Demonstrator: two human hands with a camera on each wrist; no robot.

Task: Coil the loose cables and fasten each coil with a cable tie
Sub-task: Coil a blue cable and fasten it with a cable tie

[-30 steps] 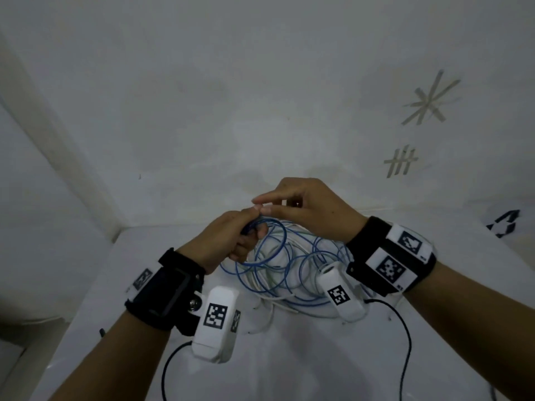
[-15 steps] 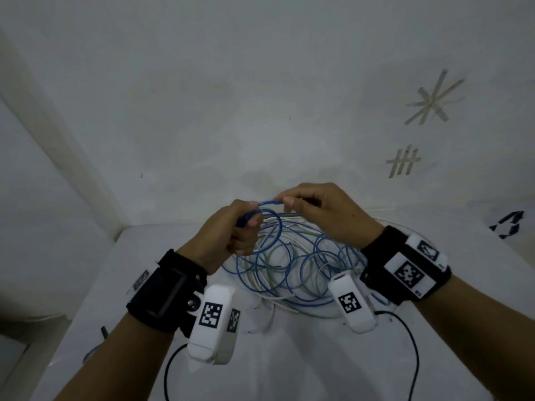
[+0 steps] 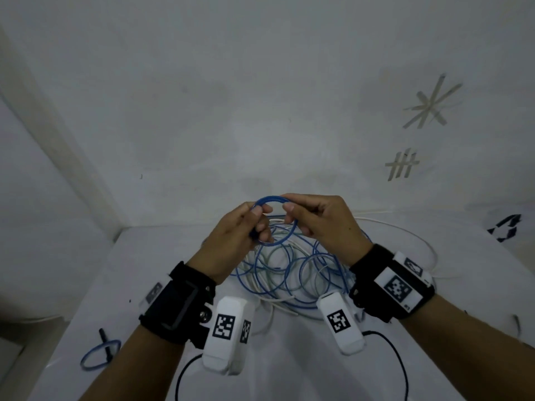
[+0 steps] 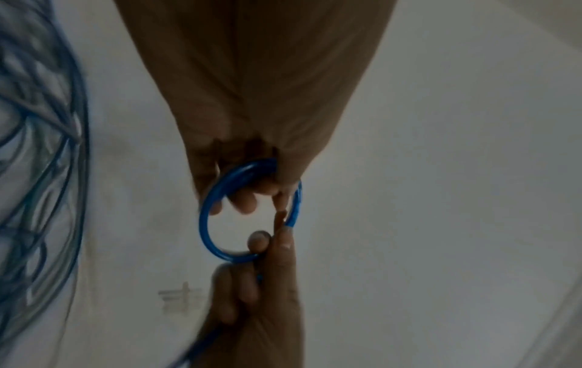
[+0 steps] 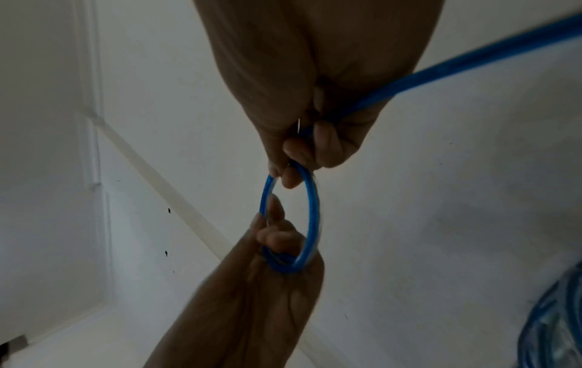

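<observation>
Both hands hold a small loop of blue cable (image 3: 291,235) above the table. My left hand (image 3: 262,219) grips the loop's left side, fingers curled round it (image 4: 242,199). My right hand (image 3: 291,217) pinches the loop's top right between thumb and fingers (image 5: 294,174). From the right hand the blue cable (image 5: 472,62) runs back past the wrist. The loop (image 4: 204,224) stands upright between the two hands (image 5: 312,211). Under them lies a tangled pile of blue and white cables (image 3: 289,273). I see no cable tie in either hand.
A small blue coil (image 3: 100,354) with a black tie across it lies near the white table's front left edge (image 3: 72,322). A white cable (image 3: 411,233) arcs out to the right. Walls close the back and left. Black wrist-camera leads (image 3: 399,369) trail toward me.
The hands have risen and drawn slightly apart. The blue cable between them now forms a clear round loop, where before the fingertips were pressed together over it.
</observation>
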